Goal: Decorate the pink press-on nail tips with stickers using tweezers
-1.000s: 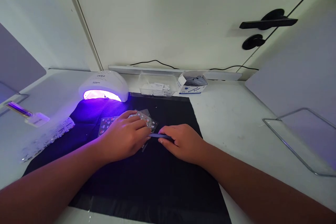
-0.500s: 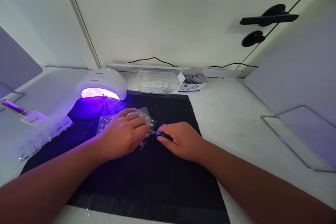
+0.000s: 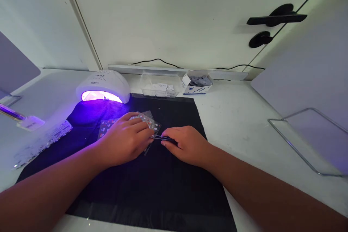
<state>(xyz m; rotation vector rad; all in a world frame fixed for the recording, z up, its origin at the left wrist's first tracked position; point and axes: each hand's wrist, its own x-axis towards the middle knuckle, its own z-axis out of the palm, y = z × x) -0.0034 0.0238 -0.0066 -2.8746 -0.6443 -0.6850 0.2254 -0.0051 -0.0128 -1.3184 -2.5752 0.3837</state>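
Observation:
My right hand (image 3: 186,145) is closed round dark tweezers (image 3: 165,138), whose two thin arms point left and stand slightly apart. Their tips end at the fingers of my left hand (image 3: 126,139), where they are hidden. My left hand lies over clear sticker sheets (image 3: 149,120) with small white and red designs, its fingers bent together; what they pinch, if anything, is hidden. Another part of the sheets (image 3: 105,126) shows left of that hand. Beneath everything is a black mat (image 3: 152,195).
A white nail lamp (image 3: 104,81) glows purple at the back left. Behind the mat are a clear tray (image 3: 160,86) of packets and an alcohol pads box (image 3: 196,83). Glittery strips (image 3: 43,143) and a bottle (image 3: 30,123) lie left; a wire stand (image 3: 301,150) is right.
The arms of the tweezers now show a gap between them. Both hands stay in nearly the same place, and the whole view has shifted slightly.

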